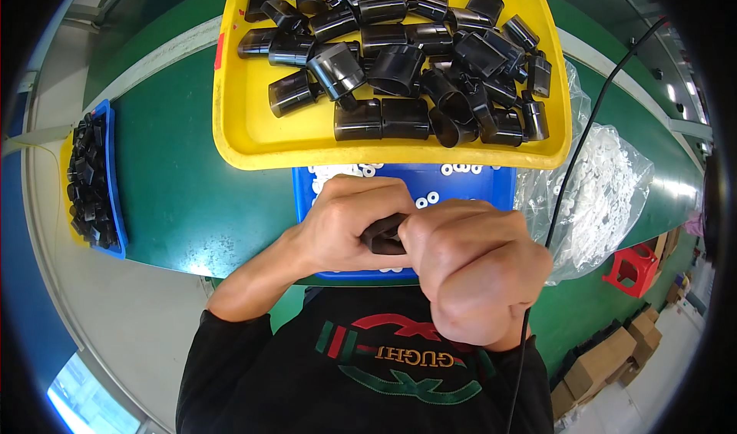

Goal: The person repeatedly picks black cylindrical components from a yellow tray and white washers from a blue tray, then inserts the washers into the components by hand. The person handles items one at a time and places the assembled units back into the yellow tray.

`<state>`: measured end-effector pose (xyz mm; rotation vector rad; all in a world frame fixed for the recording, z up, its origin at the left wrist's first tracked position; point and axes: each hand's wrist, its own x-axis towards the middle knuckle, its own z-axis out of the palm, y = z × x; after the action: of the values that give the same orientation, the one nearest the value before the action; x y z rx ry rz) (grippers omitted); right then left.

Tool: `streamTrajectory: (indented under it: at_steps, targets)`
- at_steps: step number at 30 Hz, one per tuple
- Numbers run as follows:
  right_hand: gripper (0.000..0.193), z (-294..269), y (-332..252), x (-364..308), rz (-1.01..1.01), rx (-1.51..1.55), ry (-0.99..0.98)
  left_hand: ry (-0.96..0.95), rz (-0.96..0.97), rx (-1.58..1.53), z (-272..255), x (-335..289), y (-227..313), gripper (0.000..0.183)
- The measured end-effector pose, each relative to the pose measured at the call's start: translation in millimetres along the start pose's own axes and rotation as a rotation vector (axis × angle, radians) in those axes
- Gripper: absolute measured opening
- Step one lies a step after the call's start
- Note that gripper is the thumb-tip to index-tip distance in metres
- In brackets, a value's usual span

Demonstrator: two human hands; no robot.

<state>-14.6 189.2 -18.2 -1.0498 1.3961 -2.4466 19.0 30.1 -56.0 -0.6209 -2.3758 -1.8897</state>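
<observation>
One dark part (380, 240) — hollow, open-mouthed, partly hidden; left fingers (378, 193) round it

The washer tray (491, 187) rests on the workbench (176, 150), washers (433, 197) inside it. Above it are the left hand (349, 215) and right hand (480, 265), with a piece (378, 240) between them. Behind it, hiding its far edge, is the parts tray (249, 130), holding fittings (335, 69). Right of the washer tray lies a filled bag (603, 203), farther right a stool (647, 268); well to the washer tray's left is a side tray (114, 180).
</observation>
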Motion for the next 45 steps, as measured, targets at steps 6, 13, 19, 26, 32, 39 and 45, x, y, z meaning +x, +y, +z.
streamTrajectory:
  at_steps: [6, 13, 19, 26, 32, 39, 45]
  targets:
    - [0.028, 1, 4, 2, 0.006, 0.009, -0.034, -0.049, -0.017, 0.133, -10, 2, 7, 0.030]
    - [0.018, -11, -32, 13, -0.058, -0.057, -0.081, -0.015, -0.041, 0.114, -25, 9, 20, 0.026]
    - [0.014, -44, -55, -7, -0.038, -1.093, -0.279, 0.100, 0.021, 0.265, -30, 10, 28, 0.018]
    - [0.029, -65, -6, -50, 0.121, -1.510, -0.193, 0.108, 0.024, 0.580, -64, 53, 49, 0.031]
    - [0.041, -66, 2, -55, 0.111, -1.612, -0.150, 0.126, -0.122, 0.963, -97, 161, 33, 0.043]
    - [0.027, -64, 4, -52, 0.117, -1.716, -0.207, 0.073, -0.470, 0.878, -201, 286, -89, 0.058]
    - [0.016, -70, 3, -59, 0.089, -1.692, -0.142, -0.146, -0.731, 0.822, -192, 312, -124, 0.056]
